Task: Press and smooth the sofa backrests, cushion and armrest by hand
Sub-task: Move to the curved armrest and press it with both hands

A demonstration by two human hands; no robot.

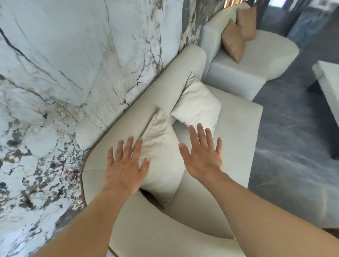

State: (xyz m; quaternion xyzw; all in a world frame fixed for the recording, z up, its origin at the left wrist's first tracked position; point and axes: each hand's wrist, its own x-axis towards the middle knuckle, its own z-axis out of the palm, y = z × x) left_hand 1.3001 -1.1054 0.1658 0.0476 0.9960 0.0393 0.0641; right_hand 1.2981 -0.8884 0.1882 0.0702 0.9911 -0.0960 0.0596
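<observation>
Armrest (161, 238) nearest me. My left hand (125, 166), fingers spread, flat against near cushion's (163, 168) left edge. My right hand (204, 156), spread wide, empty, at its right. Backrest (143, 110) far left, second cushion (197, 104) beyond.

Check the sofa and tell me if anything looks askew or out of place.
The near cushion sits crooked, wedged into the sofa's corner with creases. The second cushion leans tilted against the backrest. Both hands are spread flat. Nothing spilled or damaged.
</observation>
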